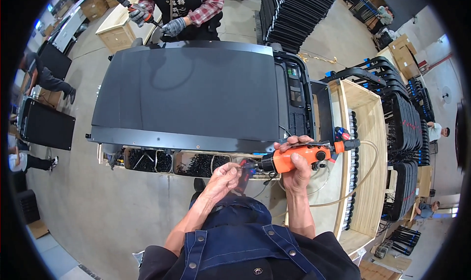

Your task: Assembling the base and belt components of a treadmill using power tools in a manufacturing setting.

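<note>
My right hand (pixel 297 171) is wrapped around an orange air screwdriver (pixel 284 162), held sideways with its black nose toward my left hand. A tan air hose (pixel 374 174) loops from the tool's right end. My left hand (pixel 223 181) is closed in a pinch at the tip of the bit; whatever small piece sits between those fingers is too hidden to name. Just beyond both hands lies a black treadmill (pixel 196 93), its wide belt facing up and its near rail (pixel 181 140) running left to right.
Under the near rail are bins of black screws (pixel 200 163). A red and dark power tool (pixel 244 174) hangs beside my left hand. Opposite, a gloved co-worker (pixel 181 7) holds another driver. On the right stand a wooden crate (pixel 370 133) and stacked black frames (pixel 406 128).
</note>
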Demonstrator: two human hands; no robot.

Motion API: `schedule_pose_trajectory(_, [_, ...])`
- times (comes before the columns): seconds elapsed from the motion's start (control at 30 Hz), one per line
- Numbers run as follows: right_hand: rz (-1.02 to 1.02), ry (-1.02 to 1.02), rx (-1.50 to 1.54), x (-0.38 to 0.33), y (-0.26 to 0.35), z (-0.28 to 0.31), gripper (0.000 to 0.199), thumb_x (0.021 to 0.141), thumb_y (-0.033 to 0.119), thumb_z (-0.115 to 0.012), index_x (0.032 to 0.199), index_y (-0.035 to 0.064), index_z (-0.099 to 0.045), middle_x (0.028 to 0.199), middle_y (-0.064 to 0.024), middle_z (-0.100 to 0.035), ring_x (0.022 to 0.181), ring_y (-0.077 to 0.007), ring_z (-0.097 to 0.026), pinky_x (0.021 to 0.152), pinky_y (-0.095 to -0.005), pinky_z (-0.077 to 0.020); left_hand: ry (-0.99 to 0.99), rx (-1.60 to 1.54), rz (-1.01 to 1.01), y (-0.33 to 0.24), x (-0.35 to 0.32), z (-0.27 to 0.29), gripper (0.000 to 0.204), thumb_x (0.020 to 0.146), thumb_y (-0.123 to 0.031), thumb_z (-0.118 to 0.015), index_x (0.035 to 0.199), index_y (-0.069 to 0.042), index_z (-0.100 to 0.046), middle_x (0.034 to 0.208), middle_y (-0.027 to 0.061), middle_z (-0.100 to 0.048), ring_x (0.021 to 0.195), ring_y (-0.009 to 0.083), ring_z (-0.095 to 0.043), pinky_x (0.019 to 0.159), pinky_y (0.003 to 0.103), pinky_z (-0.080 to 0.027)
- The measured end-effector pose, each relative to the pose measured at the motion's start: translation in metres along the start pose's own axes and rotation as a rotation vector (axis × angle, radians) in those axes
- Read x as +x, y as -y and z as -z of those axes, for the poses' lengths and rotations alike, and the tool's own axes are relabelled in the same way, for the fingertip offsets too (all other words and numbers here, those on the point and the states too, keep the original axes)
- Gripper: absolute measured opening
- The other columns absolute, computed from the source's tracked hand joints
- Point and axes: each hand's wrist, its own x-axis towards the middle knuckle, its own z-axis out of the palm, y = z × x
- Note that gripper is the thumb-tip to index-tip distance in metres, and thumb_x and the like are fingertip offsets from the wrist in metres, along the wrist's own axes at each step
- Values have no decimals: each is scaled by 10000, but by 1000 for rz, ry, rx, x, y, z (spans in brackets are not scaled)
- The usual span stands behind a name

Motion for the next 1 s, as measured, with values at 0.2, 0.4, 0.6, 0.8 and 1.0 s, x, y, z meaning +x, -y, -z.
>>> schedule_pose_trajectory(0.2, [-49, -103, 49, -10, -19, -3, 489, 820, 62, -719, 1257, 110, -505, 1155, -94, -623, 967, -226, -679, 1036, -540, -490, 2, 115, -22, -17, -10, 9, 210, 942, -190, -730, 1091, -47, -693, 872, 50, -642, 616, 69, -442, 543, 228, -359])
schedule_pose_trajectory(0.4, [10, -138, -27, -26, -49, -34, 480, 825, 55, -699, 1259, 88, -498, 1131, -110, -623, 980, -236, -674, 1019, -526, -503, -143, 854, -351, -50, -23, 22, 196, 939, -173, -732, 1055, -18, -703, 874, 32, -679, 640, 39, -465, 560, 209, -368])
schedule_pose_trajectory(0.6, [117, -4, -276, -30, -92, -103, 516, 807, 46, -748, 1252, 94, -491, 1150, -129, -622, 1006, -256, -648, 1033, -530, -478, 21, -218, 203, -87, -16, 68, 185, 1001, -241, -655, 1045, -61, -658, 792, 3, -600, 553, 56, -397, 471, 211, -321])
schedule_pose_trajectory(0.8, [180, 197, -679, -20, -146, -151, 449, 795, -114, -719, 1165, 35, -514, 1144, -178, -642, 1052, -246, -665, 907, -381, -570, -112, -393, 266, -108, -3, 77, 244, 1024, -329, -614, 992, -87, -595, 784, -34, -515, 530, 50, -341, 447, 207, -268])
schedule_pose_trajectory(1.0, [117, 312, -773, -1, -174, -169, 416, 744, -127, -727, 1099, 36, -584, 1063, -138, -665, 974, -215, -673, 878, -356, -567, -261, -53, 212, -112, -14, 83, 304, 1055, -356, -544, 1062, -68, -643, 858, -6, -607, 626, 61, -498, 552, 233, -397])
